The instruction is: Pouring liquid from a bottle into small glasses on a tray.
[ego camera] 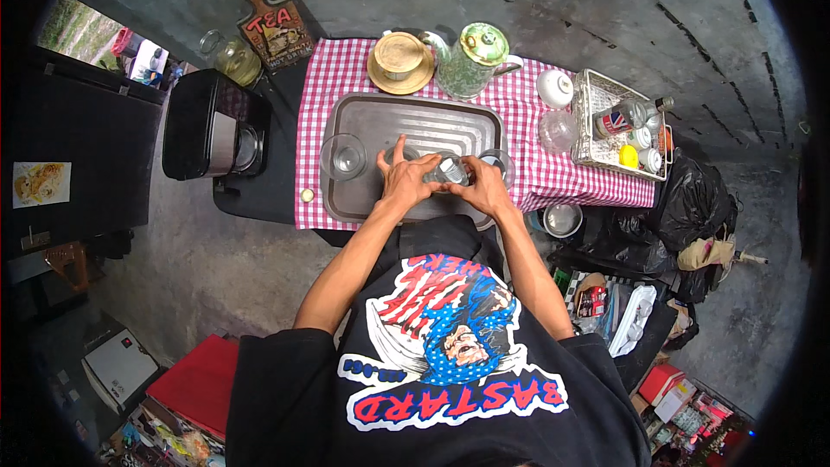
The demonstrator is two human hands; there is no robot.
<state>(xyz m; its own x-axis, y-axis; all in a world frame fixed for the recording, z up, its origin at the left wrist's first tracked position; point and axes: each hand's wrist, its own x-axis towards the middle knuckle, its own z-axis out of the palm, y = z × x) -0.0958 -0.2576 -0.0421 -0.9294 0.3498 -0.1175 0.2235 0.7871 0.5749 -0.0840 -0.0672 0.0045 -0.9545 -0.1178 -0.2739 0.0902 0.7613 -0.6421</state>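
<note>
Both my left hand (408, 181) and my right hand (483, 185) hold a clear glass vessel (450, 170) between them, above the near part of a brown tray (369, 110). Its lower part and contents are hard to make out. Behind my left hand's fingers another round glass (403, 152) shows partly. A clear glass bowl or cup (343, 157) sits on the tray's left side. At the right side, a further clear glass (502, 165) stands beside my right hand, partly covered by it.
Behind the tray are a lidded cup on a saucer (397, 58) and a green enamel pot (473, 65). To the right stand a white round jar (554, 89), a ribbed glass (556, 131) and a wire basket (583, 149) of bottles. A black coffee maker (194, 123) stands left.
</note>
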